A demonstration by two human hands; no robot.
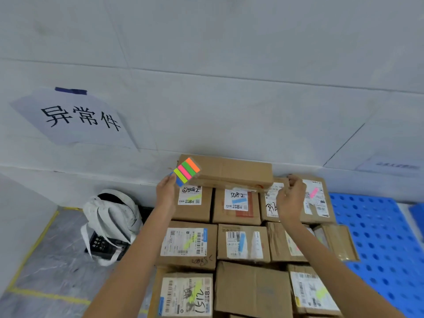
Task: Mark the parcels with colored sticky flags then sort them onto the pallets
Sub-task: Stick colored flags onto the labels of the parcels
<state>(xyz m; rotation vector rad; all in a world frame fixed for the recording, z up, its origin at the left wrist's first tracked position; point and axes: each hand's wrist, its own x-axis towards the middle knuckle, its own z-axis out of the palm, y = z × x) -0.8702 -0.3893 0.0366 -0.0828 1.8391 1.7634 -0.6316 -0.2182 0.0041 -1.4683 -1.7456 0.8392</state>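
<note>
My left hand (166, 191) pinches a pad of sticky flags (187, 171) with orange, green, pink, yellow and blue strips, held up in front of a long brown parcel (234, 172) lying on top of the stack. My right hand (290, 199) hovers with curled fingers over the back-row parcels; whether it holds a flag I cannot tell. Several cardboard parcels (243, 243) with white labels sit in rows below, many carrying yellow, blue or pink flags, such as the pink one (313, 192).
A blue perforated plastic pallet (376, 237) lies to the right of the parcels. A white bag on a black crate (110, 223) stands at the left by the wall. A paper sign (75, 118) hangs on the wall. Yellow floor tape (34, 249) marks the left.
</note>
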